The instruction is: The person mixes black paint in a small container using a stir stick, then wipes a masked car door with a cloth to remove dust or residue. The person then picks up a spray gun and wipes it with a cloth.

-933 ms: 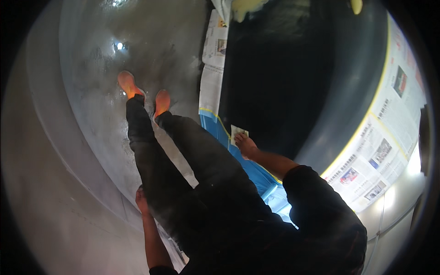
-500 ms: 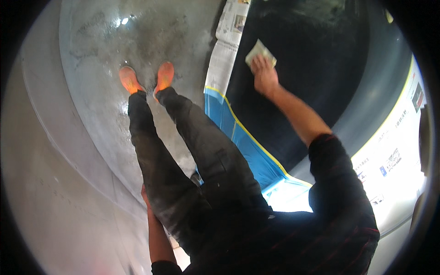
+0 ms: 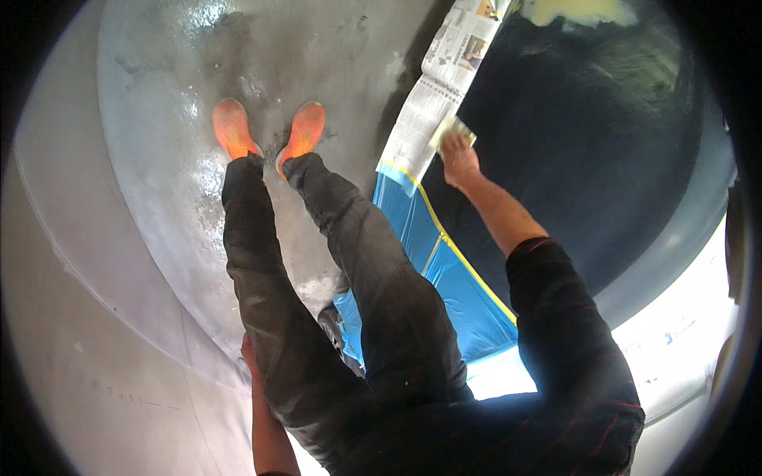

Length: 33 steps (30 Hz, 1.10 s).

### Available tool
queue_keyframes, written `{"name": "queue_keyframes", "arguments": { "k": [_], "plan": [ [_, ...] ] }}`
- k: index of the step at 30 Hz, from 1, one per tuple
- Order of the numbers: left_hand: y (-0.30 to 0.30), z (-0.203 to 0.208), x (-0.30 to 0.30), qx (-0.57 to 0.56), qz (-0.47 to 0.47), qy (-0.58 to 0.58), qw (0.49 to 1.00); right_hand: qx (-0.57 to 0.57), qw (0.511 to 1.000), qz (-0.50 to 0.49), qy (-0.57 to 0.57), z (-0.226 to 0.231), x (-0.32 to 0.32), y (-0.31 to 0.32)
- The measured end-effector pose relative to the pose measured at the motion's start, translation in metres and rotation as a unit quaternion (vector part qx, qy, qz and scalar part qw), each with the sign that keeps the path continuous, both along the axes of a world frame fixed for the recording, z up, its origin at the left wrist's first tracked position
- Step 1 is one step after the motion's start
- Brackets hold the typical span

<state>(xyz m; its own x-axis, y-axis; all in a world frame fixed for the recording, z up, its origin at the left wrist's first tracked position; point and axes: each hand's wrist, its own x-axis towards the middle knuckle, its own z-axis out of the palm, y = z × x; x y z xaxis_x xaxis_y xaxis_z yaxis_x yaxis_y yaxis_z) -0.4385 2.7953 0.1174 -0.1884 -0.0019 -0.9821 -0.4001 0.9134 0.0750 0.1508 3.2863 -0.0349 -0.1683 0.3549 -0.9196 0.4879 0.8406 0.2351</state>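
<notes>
Fingers pressed over its back, my right hand (image 3: pixel 460 161) holds a flat, pale yellow pad (image 3: pixel 468 131) that looks like folded sandpaper. The pad lies against a smooth dark, curved vehicle panel (image 3: pixel 571 174), right beside its masked left edge. Newspaper (image 3: pixel 425 111) and blue masking film (image 3: pixel 409 218) border that edge, fastened with yellow tape (image 3: pixel 468 266). Down at the lower left, my left hand (image 3: pixel 248 355) is beside my left leg, its fingers mostly hidden behind the trousers. What it holds, if anything, does not show.
A pale yellowish patch (image 3: pixel 579 9) and dull scuffed marks lie at the panel's far end. Below my orange shoes (image 3: pixel 302 131) is a wet-looking grey floor (image 3: pixel 175 79). A pale curved surface (image 3: pixel 87 262) rises on the left. Part of a tyre (image 3: pixel 332 329) shows between my legs.
My right hand has brought the pad nearer and to the panel's newspaper-covered edge. The view has shifted, so more of the panel's far end and its yellowish patch shows.
</notes>
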Motion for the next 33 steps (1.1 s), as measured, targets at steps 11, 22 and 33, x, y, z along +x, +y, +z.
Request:
{"name": "queue_keyframes", "arguments": {
  "k": [11, 22, 33],
  "plan": [
    [-0.003, -0.018, 0.020, 0.018, 0.010, -0.024, 0.999, -0.204, 0.969, -0.032, -0.132, 0.044, -0.038, -0.062],
    [0.015, -0.024, 0.036, 0.044, 0.025, -0.027, 0.998, -0.264, 0.964, 0.018, -0.022, 0.189, -0.042, -0.070],
    [-0.012, -0.052, 0.044, 0.029, 0.025, -0.021, 0.999, -0.209, 0.977, -0.008, -0.045, 0.042, -0.003, -0.097]
  ]
}}
